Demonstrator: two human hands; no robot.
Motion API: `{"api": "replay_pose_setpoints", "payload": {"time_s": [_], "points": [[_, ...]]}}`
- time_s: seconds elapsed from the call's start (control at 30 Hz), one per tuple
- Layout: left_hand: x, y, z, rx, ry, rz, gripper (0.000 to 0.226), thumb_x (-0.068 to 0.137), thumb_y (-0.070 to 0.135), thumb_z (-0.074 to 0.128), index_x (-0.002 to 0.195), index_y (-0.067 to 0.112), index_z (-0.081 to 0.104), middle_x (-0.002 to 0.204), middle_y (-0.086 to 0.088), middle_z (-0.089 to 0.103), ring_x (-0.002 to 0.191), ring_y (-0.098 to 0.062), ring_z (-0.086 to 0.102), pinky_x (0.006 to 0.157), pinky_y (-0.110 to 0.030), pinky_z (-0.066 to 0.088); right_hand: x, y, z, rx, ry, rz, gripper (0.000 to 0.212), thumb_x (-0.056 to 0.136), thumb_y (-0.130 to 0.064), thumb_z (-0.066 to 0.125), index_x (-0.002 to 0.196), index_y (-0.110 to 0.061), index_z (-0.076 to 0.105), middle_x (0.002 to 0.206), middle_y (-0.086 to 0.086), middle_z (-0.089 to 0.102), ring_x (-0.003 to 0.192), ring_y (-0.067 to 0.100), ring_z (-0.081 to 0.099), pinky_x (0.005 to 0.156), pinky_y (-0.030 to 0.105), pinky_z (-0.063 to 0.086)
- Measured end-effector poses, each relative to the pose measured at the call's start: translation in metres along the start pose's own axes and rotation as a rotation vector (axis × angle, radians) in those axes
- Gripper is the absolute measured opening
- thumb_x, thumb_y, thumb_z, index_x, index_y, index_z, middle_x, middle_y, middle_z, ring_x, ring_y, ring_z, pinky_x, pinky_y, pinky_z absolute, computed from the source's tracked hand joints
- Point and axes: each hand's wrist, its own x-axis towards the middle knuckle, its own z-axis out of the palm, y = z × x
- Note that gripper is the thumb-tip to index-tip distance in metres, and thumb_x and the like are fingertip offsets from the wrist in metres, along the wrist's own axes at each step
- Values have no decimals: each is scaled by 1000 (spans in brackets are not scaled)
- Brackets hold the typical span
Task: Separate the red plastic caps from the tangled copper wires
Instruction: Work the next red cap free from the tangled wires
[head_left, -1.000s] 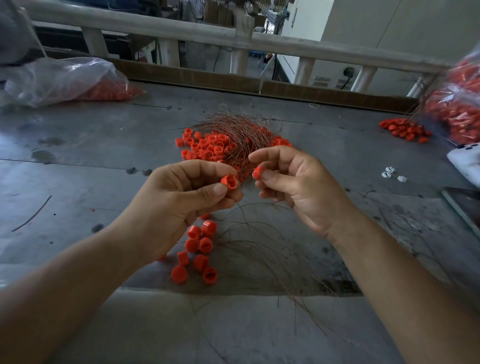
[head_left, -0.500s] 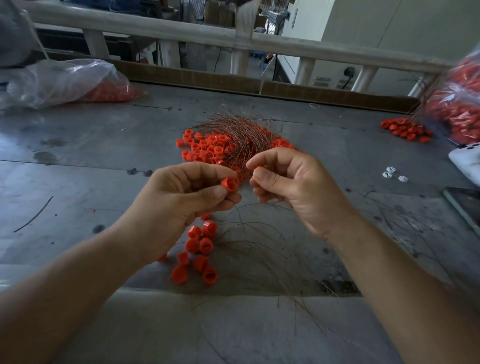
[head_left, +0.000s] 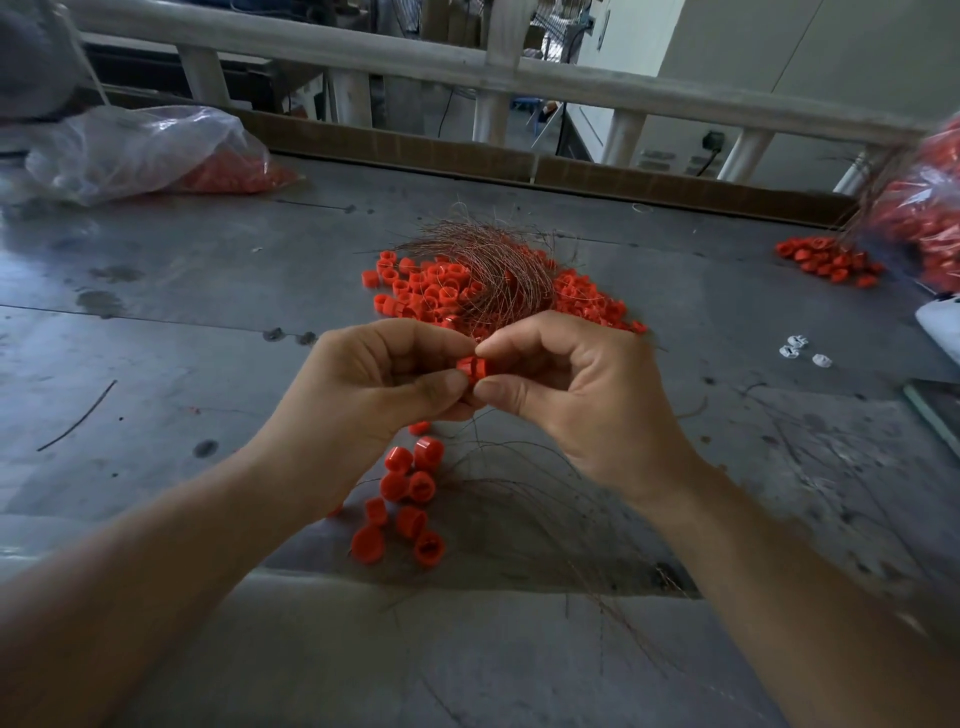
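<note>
Red plastic sits right in the pinch. I have one cap held from both sides: the left hand curls thumb and forefinger round its left end, and the right hand closes thumb and forefinger on its right end. The fingertips nearly meet across it. I cannot tell whether a wire runs through it.

Just beyond the grip, the tangled copper wires lie over a heap of caps spread on the grey table. Nearer me than the grip, under the left wrist, a cluster of loose caps rests on the surface. Thin stray wires fan out beneath the right wrist.

Well off to the left of the grip and farther back lies a clear plastic bag with red pieces inside. Well off to the right, a small pile of caps sits against a second bag. A few white pieces lie between that pile and my right hand.
</note>
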Motion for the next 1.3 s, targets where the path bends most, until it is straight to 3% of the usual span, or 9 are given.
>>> {"api": "replay_pose_setpoints", "payload": {"time_s": [0.1,0.27,0.53,0.83,1.07,1.3], "points": [[0,1,0,41,3,5,22,60,10,60,80,14,67,70,-1,72,64,-9,68,60,-13,51,0,-1,1,-26,8,-11,26,70,-5,73,83,-26,63,81,-10,65,77,5,66,72,19,53],[-1,1,1,83,1,14,22,61,11,60,80,16,67,68,1,72,61,-8,68,58,-12,51,0,0,1,-54,15,-1,20,69,-5,74,85,-14,67,81,-7,66,77,7,66,72,21,54],[-1,0,-2,51,-33,-24,21,62,14,61,80,15,70,70,-7,72,63,-13,69,58,-15,52,0,0,0,-152,25,-48,20,68,-7,75,87,-5,70,79,-7,65,77,8,65,71,19,54],[-4,-3,-3,95,-38,-18,19,62,13,62,78,15,72,71,-8,72,63,-14,69,58,-16,53,-3,3,5,-345,80,-252,19,64,-12,75,78,0,71,73,6,69,75,10,61,67,15,51],[-4,1,-4,-55,-91,-90,26,52,26,66,75,22,77,70,-7,72,65,-14,69,58,-17,53,0,1,0,-243,53,-223,22,68,-15,72,85,-1,72,78,-6,63,77,6,62,69,14,51],[-5,1,-5,-67,-142,-89,25,54,24,66,76,19,76,67,-7,71,62,-13,69,55,-16,52,-1,0,2,-158,47,-188,18,65,-15,74,79,-5,69,73,-10,60,72,7,61,64,13,49]]}}
